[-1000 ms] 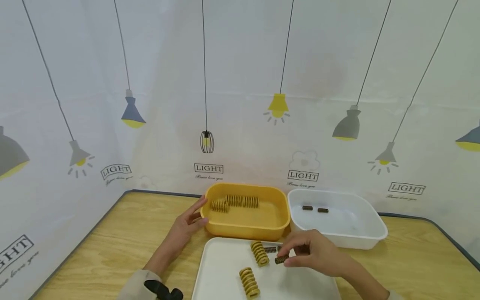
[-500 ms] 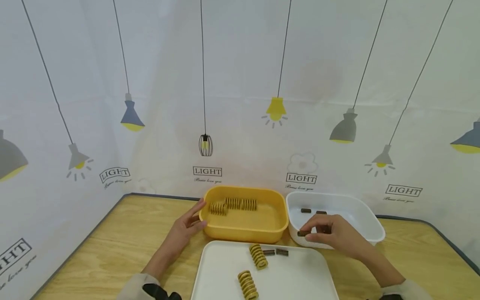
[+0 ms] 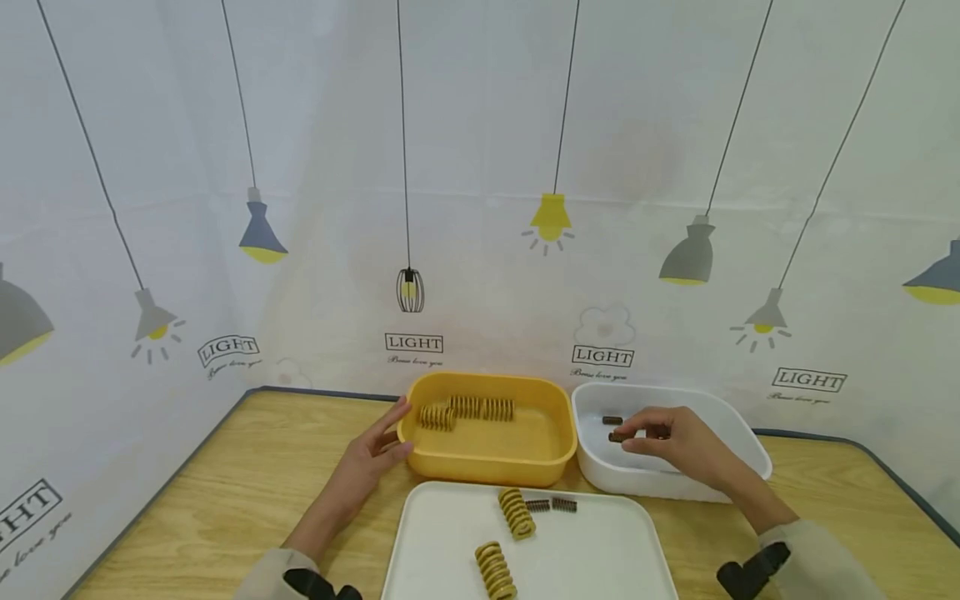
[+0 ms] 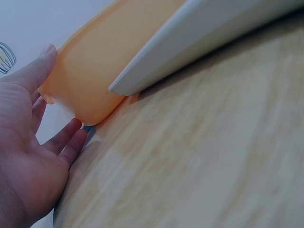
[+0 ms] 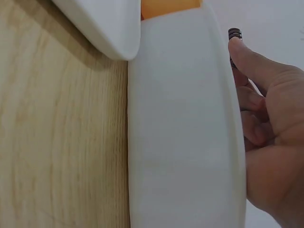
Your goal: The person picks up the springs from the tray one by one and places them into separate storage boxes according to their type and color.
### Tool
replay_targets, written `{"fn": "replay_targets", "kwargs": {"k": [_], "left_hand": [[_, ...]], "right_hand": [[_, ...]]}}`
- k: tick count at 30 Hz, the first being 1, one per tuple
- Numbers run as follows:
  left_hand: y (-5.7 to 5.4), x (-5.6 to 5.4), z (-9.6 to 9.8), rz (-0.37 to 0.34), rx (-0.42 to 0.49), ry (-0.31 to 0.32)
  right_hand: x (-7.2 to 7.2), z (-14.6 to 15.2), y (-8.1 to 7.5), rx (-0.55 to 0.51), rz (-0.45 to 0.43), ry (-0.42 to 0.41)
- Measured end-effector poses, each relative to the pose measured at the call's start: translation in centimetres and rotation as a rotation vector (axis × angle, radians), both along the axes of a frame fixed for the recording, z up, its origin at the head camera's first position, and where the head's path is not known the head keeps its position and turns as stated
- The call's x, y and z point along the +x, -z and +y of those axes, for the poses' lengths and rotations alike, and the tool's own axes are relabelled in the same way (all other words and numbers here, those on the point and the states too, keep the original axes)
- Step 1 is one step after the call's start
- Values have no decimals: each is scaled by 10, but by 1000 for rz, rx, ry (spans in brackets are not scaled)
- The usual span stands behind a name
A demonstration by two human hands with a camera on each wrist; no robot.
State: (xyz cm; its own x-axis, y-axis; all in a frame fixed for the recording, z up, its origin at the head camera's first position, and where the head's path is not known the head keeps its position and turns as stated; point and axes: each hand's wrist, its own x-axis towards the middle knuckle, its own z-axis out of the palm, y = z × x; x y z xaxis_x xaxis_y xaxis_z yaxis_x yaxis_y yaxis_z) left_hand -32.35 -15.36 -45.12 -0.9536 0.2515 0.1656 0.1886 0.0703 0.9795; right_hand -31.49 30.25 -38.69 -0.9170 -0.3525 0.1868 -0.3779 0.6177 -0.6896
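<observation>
While the left hand (image 3: 367,463) touches the left end of the rounded yellow plastic bin (image 3: 487,468), the right hand (image 3: 681,443) pinches a small dark coiled metal spring (image 3: 617,437) to the bin's right.

The left fingers are spread wide at the yellow bin's wall; the right fingers are drawn narrow round the held spring, over the rounded white plastic bin (image 3: 645,482) just right of the yellow one, where another dark spring (image 3: 612,420) lies. Inside the yellow bin are three large gold coil springs (image 3: 498,409). On its near side, a white rectangular tray (image 3: 442,542) on the wood-grain worktop (image 3: 285,433) bears two more gold springs (image 3: 517,513) and two small dark springs (image 3: 565,505).
</observation>
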Motion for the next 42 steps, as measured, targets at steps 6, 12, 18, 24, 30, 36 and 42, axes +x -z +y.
{"fn": "replay_targets", "kwargs": {"k": [6,12,18,24,30,36,42], "left_hand": [[-1,2,1,7,1,-1],[-3,3,3,8,-13,-7],[-1,1,3,11,-17,-9],[0,0,2,15,-24,-14],[0,1,3,3,-9,-16],[-2,2,2,2,-15,-23],[-3,1,0,2,-20,-15]], "right_hand": [[-13,-2,2,-14,-46,0],[-28,0,9,-3,-64,27],[-40,0,18,16,-114,82],[-46,-4,19,56,-121,89],[-52,-6,22,59,-144,73],[-58,-9,28,117,-133,73],[-62,-13,33,206,-121,112]]}}
